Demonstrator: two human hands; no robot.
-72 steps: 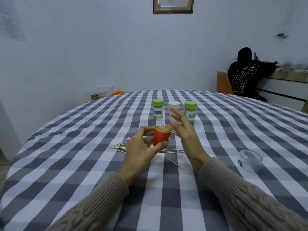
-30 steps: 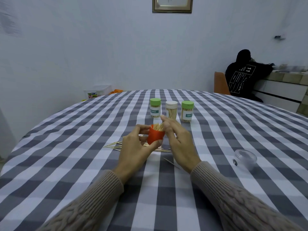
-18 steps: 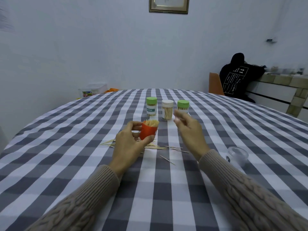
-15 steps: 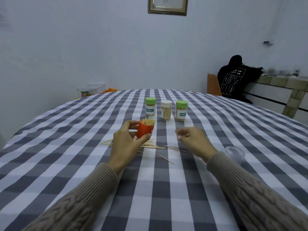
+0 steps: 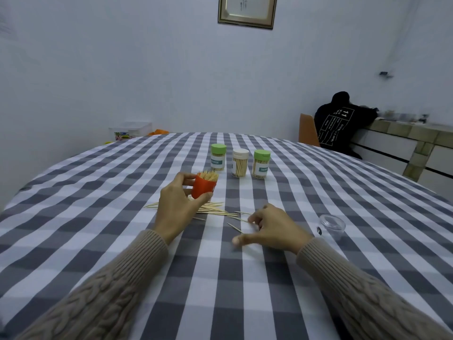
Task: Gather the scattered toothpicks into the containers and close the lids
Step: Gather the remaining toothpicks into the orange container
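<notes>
The left hand (image 5: 177,204) grips the orange cup (image 5: 204,187) with fingers and thumb curled around it, and holds it tilted above the table (image 5: 98,217); the cup is full of toothpicks, with no lid on it. Just below and right of this hand the loose toothpicks (image 5: 215,210) lie on the cloth, reaching toward the right hand (image 5: 274,228). That hand is low over the table with thumb spread and fingers bent near one toothpick; I cannot tell if it pinches it. Beyond both hands stand three closed jars (image 5: 240,162). Right of the right hand sits a clear lid (image 5: 331,226).
</notes>
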